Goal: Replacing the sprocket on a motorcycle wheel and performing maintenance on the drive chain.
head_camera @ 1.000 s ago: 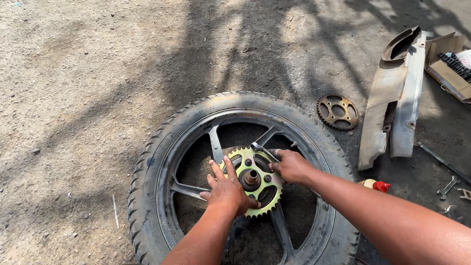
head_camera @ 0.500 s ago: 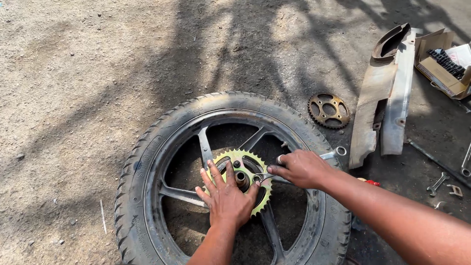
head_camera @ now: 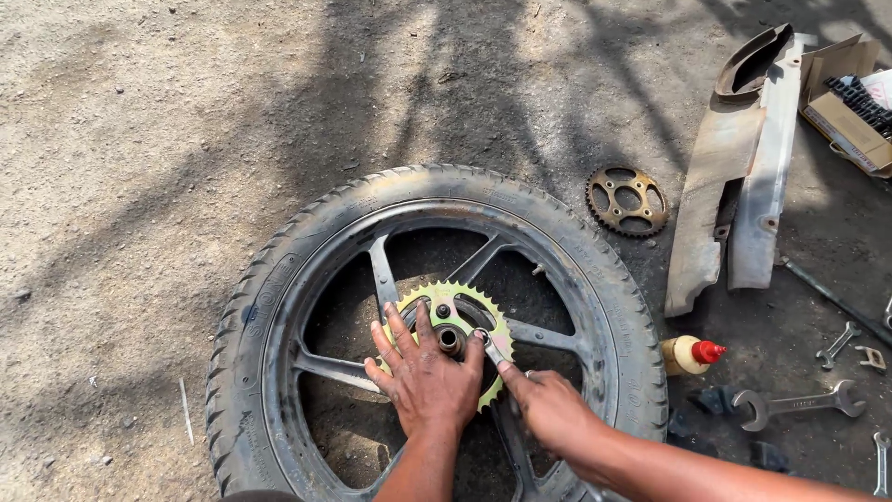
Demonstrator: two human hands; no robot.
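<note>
Sprocket [head_camera: 423,307] on wheel [head_camera: 595,279], left hand [head_camera: 426,376] flat open on it, right hand [head_camera: 550,409] gripping wrench [head_camera: 492,349]

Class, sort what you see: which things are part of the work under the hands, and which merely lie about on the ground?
In hand: left hand, right hand, yellow sprocket, wheel.

Lying about: old sprocket, chain cover, small bottle, spanner, cardboard box.

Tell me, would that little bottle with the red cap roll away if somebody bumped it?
Probably. The bottle lies on its side on the gritty ground, and its rounded body would likely roll a little. It looks small and plastic, so likely light. The grit might stop it soon.
</note>
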